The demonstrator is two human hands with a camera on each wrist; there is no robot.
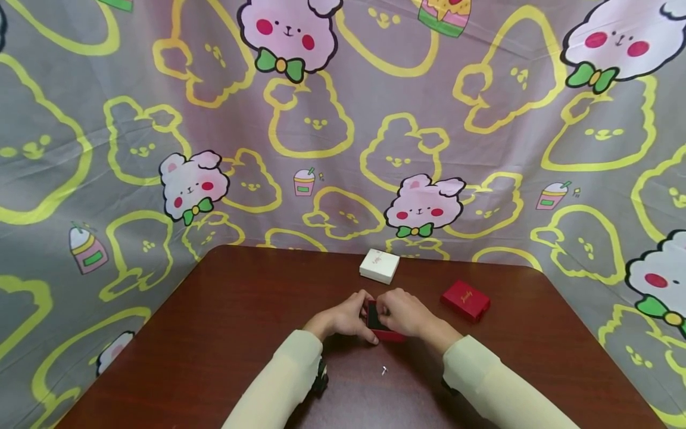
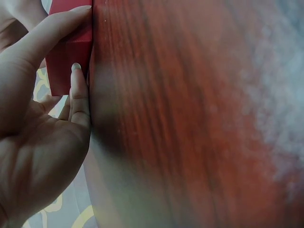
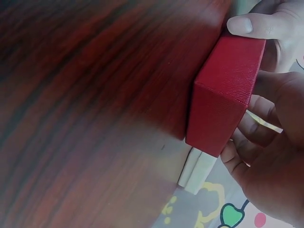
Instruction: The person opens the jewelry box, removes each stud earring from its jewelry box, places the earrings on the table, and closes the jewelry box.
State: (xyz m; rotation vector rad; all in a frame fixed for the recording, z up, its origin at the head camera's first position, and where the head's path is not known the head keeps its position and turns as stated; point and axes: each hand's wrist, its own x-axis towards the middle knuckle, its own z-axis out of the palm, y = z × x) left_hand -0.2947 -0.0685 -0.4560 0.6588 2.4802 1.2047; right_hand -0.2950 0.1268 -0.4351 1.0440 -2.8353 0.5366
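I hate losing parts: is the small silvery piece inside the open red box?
No, the silvery piece lies on the table, outside the open red box.

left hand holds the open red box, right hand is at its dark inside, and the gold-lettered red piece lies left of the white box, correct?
Not quite: the gold-lettered red piece lies right of the white box, as the head view shows. The rest stands: the left hand holds the open red box, and the right hand is at its dark inside.
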